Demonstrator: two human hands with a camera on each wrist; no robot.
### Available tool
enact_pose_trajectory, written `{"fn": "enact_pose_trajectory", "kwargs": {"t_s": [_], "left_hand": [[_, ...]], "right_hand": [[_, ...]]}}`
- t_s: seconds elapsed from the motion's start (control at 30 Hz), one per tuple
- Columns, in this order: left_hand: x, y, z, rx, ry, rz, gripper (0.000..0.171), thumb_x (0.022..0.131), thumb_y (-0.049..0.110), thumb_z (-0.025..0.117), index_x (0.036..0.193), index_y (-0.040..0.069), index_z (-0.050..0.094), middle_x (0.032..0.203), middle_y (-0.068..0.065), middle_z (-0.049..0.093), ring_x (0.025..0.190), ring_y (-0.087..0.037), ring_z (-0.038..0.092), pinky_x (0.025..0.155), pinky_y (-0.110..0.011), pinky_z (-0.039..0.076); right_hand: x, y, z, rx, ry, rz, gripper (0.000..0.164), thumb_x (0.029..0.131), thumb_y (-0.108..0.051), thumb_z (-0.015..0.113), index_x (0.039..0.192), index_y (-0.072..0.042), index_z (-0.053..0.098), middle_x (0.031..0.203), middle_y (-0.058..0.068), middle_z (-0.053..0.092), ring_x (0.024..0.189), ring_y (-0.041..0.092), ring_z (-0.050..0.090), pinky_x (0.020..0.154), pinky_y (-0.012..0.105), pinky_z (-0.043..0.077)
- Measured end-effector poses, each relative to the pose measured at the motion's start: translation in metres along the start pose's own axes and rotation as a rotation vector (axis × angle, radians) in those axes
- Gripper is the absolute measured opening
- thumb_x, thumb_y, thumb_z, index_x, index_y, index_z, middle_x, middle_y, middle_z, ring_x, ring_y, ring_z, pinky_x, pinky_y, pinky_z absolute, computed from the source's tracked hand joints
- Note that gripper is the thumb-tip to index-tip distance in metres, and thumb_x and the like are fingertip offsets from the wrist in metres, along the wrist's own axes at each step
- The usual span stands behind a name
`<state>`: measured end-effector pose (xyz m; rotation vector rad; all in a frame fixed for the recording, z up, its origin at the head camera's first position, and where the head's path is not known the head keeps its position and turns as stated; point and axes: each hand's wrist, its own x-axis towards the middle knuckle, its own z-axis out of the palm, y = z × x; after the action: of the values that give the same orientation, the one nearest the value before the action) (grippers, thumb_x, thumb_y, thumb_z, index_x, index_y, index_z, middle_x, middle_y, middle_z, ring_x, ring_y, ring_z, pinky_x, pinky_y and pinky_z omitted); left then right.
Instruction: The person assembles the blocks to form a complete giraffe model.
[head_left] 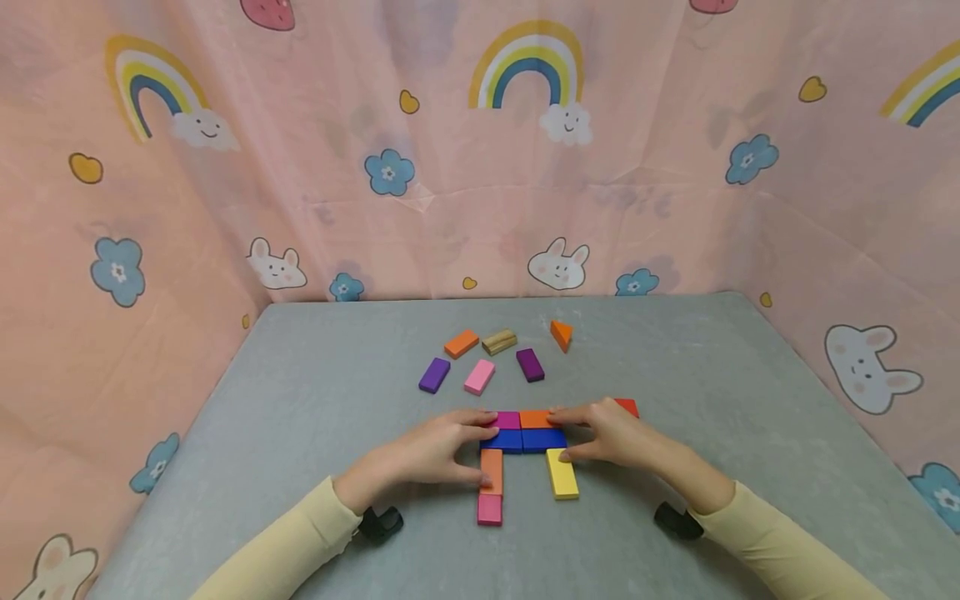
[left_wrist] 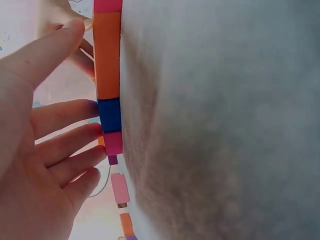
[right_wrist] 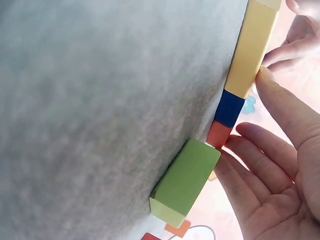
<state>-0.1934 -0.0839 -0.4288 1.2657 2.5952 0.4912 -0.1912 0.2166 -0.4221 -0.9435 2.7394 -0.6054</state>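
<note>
Flat wooden blocks lie edge to edge on the table. A magenta block (head_left: 507, 420) and an orange block (head_left: 536, 419) form the back row, with two blue blocks (head_left: 543, 440) in front. An orange upright block (head_left: 491, 467) and a pink block (head_left: 490, 510) extend forward on the left; a yellow block (head_left: 562, 475) does so on the right. My left hand (head_left: 438, 448) touches the magenta and blue blocks with its fingertips, thumb on the orange upright. With spread fingers, my right hand (head_left: 613, 429) touches the back orange block, its thumb at the yellow one.
Beside my right hand lie a green block (right_wrist: 187, 177) and a red block (head_left: 627, 407). Further back are loose blocks: purple (head_left: 434, 375), pink (head_left: 479, 377), dark purple (head_left: 530, 365), orange (head_left: 461, 343), brown-striped (head_left: 499, 341) and an orange triangle (head_left: 562, 334). A patterned curtain (head_left: 450, 233) surrounds the table.
</note>
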Motion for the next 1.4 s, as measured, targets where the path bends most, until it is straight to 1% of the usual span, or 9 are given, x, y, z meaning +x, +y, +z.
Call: {"fn": "enact_pose_trajectory", "kwargs": {"t_s": [0.2,0.43,0.53,0.67,0.83,0.93,1.13,1.27,1.4], "left_hand": [[0.001,0.001,0.0,0.012,-0.005,0.012,0.073,0.082,0.055,0.066,0.14,0.015,0.049,0.151,0.001,0.038,0.137,-0.018,0.038,0.108,-0.037,0.039],[0.001,0.002,0.001,-0.008,-0.012,0.007,0.073,0.082,0.054,0.066,0.14,0.014,0.049,0.151,0.001,0.038,0.137,-0.018,0.037,0.109,-0.037,0.037],[0.001,0.0,0.002,-0.014,-0.011,0.007,0.072,0.082,0.054,0.067,0.14,0.014,0.049,0.15,0.001,0.039,0.137,-0.018,0.037,0.109,-0.038,0.037],[0.003,-0.002,0.003,-0.017,-0.002,0.006,0.072,0.081,0.054,0.068,0.139,0.015,0.05,0.149,0.002,0.041,0.137,-0.017,0.039,0.109,-0.037,0.037],[0.004,-0.002,0.002,-0.027,0.018,0.01,0.07,0.08,0.051,0.07,0.137,0.015,0.053,0.147,0.002,0.044,0.135,-0.015,0.041,0.108,-0.036,0.038],[0.004,-0.001,0.001,-0.031,0.021,0.008,0.069,0.079,0.051,0.071,0.136,0.015,0.053,0.147,0.003,0.044,0.135,-0.015,0.042,0.108,-0.036,0.038],[0.004,-0.002,0.0,-0.041,0.025,0.011,0.069,0.079,0.05,0.072,0.135,0.015,0.054,0.146,0.003,0.045,0.134,-0.014,0.042,0.108,-0.036,0.038],[0.005,-0.004,0.001,-0.041,0.032,0.012,0.07,0.078,0.052,0.072,0.135,0.016,0.054,0.145,0.004,0.046,0.134,-0.014,0.043,0.108,-0.036,0.039],[0.005,-0.003,0.002,-0.044,0.033,0.006,0.07,0.078,0.053,0.072,0.135,0.016,0.055,0.145,0.004,0.047,0.133,-0.014,0.043,0.107,-0.037,0.039]], "right_hand": [[-0.001,-0.001,0.0,-0.001,-0.003,0.02,0.057,0.08,-0.038,0.074,0.127,-0.009,0.062,0.128,0.01,0.061,0.119,0.028,0.058,0.094,0.045,0.049],[0.0,-0.002,0.0,-0.001,-0.003,0.025,0.057,0.08,-0.037,0.075,0.127,-0.008,0.061,0.128,0.011,0.061,0.119,0.028,0.058,0.094,0.046,0.049],[-0.002,-0.001,0.0,-0.007,0.039,0.005,0.057,0.079,-0.037,0.075,0.126,-0.008,0.062,0.126,0.009,0.063,0.116,0.027,0.059,0.092,0.045,0.05],[-0.007,0.006,-0.006,-0.003,0.143,-0.051,0.056,0.077,-0.031,0.078,0.123,-0.004,0.063,0.12,0.01,0.066,0.111,0.028,0.063,0.087,0.043,0.053],[-0.022,0.019,-0.017,-0.009,0.218,-0.066,0.049,0.076,-0.026,0.079,0.118,-0.002,0.066,0.112,0.011,0.069,0.092,0.026,0.066,0.076,0.038,0.057],[-0.033,0.025,-0.02,-0.007,0.216,-0.058,0.044,0.077,-0.023,0.078,0.114,-0.003,0.068,0.107,0.01,0.071,0.086,0.024,0.066,0.073,0.036,0.057],[-0.052,0.032,-0.022,0.057,0.183,-0.021,0.036,0.075,-0.017,0.08,0.107,-0.004,0.071,0.103,0.008,0.071,0.092,0.024,0.068,0.077,0.036,0.057],[-0.058,0.036,-0.02,0.102,0.165,-0.015,0.035,0.074,-0.017,0.081,0.104,-0.005,0.071,0.101,0.007,0.072,0.091,0.022,0.068,0.076,0.035,0.057],[-0.061,0.04,-0.017,0.077,0.146,0.014,0.032,0.073,-0.02,0.081,0.101,-0.01,0.071,0.098,0.0,0.071,0.089,0.016,0.067,0.075,0.033,0.057]]}}
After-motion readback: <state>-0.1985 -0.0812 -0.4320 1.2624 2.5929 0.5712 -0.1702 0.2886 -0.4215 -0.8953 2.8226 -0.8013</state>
